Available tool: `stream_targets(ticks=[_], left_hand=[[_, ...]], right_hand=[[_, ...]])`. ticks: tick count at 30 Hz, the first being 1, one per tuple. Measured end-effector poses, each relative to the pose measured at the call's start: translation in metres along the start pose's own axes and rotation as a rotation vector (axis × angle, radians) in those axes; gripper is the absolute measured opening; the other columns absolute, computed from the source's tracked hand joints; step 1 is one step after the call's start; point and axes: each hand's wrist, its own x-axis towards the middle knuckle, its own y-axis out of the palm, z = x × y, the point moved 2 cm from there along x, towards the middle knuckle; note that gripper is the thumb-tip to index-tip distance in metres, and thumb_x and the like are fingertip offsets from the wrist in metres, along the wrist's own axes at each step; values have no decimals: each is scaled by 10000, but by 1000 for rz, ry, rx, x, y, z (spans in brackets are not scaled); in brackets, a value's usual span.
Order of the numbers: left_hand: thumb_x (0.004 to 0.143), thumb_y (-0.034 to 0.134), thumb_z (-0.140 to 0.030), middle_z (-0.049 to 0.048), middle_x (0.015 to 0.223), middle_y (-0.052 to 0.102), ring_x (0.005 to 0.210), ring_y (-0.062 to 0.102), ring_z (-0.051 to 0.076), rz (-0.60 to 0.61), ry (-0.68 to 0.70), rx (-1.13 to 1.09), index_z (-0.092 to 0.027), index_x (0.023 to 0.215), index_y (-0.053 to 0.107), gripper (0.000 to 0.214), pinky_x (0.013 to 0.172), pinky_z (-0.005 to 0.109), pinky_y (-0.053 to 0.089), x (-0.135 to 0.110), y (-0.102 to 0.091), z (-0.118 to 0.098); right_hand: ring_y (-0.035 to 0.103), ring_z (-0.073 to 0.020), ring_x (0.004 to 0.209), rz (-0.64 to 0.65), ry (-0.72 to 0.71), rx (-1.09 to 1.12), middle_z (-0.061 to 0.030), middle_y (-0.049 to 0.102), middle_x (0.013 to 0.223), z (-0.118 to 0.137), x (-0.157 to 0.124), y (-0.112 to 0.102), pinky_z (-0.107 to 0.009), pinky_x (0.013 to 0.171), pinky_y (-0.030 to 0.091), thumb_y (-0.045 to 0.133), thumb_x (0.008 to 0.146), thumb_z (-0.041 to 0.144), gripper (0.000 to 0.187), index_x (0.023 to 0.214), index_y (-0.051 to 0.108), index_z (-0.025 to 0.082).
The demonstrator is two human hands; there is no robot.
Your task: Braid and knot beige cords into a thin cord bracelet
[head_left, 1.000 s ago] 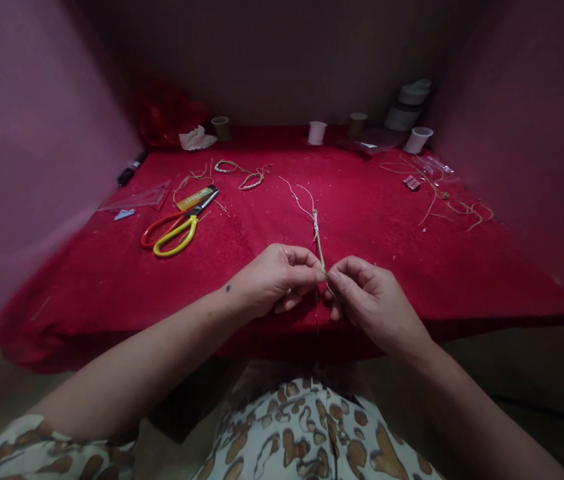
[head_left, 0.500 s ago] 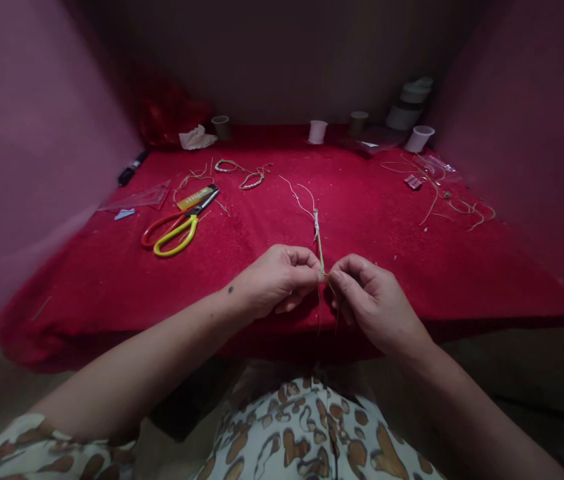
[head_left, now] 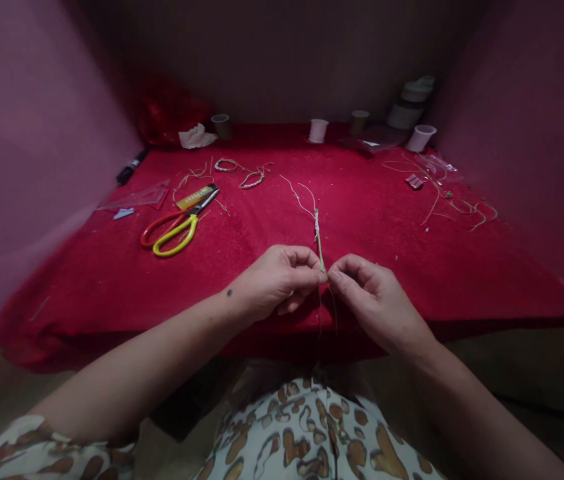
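With the left hand, pinches the near end of a slim green-and-white cord, stretched away over the red surface – likely light, soft and limp, fine enough to slip, best pinched close to that end – and with the right hand closed just beside, apparently grips a thin strand trailing below

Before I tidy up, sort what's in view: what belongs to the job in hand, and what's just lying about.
In the job:
green-and-white cord, pinched in the left hand
thin thread, apparently pinched in the right hand

Lying about, untouched:
scissors (perhaps a tool for the job)
two braided loops
white spool, back centre
crumpled tissue
bottle
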Motion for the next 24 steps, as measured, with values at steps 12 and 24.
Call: stream_targets(ticks=[12,24], left_hand=[[779,562,-261,-63,521,505,350,422,41,31,-21,-21,-172,776,513,102,319,142,308,-5,2,-1],[786,567,-269,-49,546,518,354,423,26,29,-16,-28,-153,783,541,119,325,132,273,-5,1,2]], right_hand=[[378,-72,483,28,103,141,24,486,577,-1,2,-4,-191,421,298,572,781,288,164,699,584,146],[312,-65,451,42,113,173,45,434,544,-4,3,-5,-195,402,244,561,781,280,151,698,576,154]])
